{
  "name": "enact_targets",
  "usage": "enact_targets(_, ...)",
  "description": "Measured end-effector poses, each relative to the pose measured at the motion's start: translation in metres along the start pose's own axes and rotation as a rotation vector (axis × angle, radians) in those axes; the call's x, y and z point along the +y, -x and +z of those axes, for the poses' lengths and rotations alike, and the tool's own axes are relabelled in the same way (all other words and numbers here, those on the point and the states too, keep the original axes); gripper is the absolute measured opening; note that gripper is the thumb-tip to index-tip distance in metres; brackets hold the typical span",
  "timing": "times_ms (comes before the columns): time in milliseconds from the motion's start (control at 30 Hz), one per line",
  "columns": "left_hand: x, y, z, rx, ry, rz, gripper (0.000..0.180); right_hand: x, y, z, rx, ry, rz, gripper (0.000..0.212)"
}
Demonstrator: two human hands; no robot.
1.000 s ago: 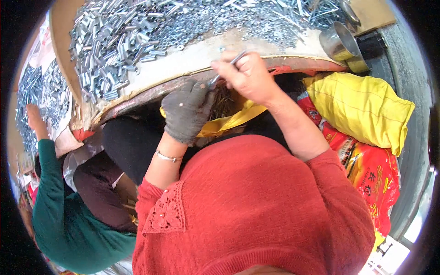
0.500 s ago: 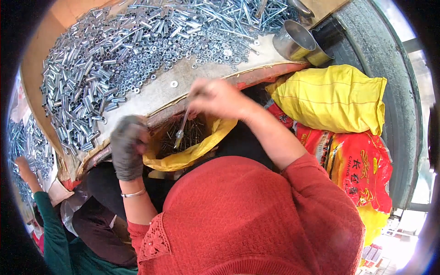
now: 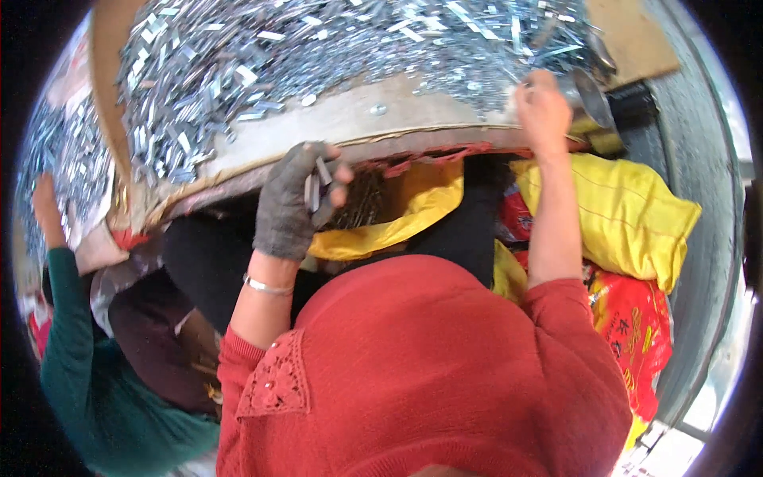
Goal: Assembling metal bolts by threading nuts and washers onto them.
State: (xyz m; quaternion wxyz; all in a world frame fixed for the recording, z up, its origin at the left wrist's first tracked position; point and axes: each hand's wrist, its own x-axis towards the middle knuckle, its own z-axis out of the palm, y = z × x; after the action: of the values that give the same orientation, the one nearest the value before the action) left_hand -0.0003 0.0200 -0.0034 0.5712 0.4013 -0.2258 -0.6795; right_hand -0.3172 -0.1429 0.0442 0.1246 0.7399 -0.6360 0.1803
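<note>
My left hand (image 3: 298, 191), in a grey fingerless glove, is curled over the near edge of the table. Its fingers are closed on short metal sleeves (image 3: 316, 184), shiny tubes that poke out between them. Just beside it, the yellow bag (image 3: 389, 233) hangs open below the table edge, with dark thin metal pieces (image 3: 362, 203) inside. My bare right hand (image 3: 544, 111) reaches to the right end of the metal heap, next to a steel cup (image 3: 590, 99). Its fingers are bunched together at the small washers and long bolts; whatever they hold is hidden and blurred.
A wide heap of sleeves, washers and bolts (image 3: 318, 56) covers the table. At right lie a stuffed yellow sack (image 3: 616, 211) and a red printed bag (image 3: 632, 334). A co-worker's green sleeve (image 3: 71, 318) and hand (image 3: 48, 208) reach into another heap at far left.
My right hand has left the yellow bag, where it held a bolt with fittings, and moved right and away to the heap. My left hand has turned, showing the sleeves. The view has shifted.
</note>
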Motion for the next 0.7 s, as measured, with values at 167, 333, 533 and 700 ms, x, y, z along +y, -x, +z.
enact_targets(167, -0.012, -0.005, -0.002, -0.033, 0.106, 0.059, 0.037, -0.064, 0.008, -0.027, 0.301, -0.666, -0.135, 0.014)
enact_targets(333, -0.013, -0.006, -0.004, -0.033, 0.27, 0.004, 0.035, -0.107, 0.032, -0.014, -0.005, -1.121, -0.12, 0.013)
enact_targets(533, -0.016, -0.009, -0.011, -0.127, 0.489, -0.077, 0.032, -0.131, 0.05, -0.048, -0.082, -1.769, 0.019, 0.015)
enact_targets(700, -0.01, -0.005, 0.005, 0.059, 0.461, -0.074, 0.03, -0.142, 0.065, -0.048, -0.111, -1.819, 0.004, 0.017)
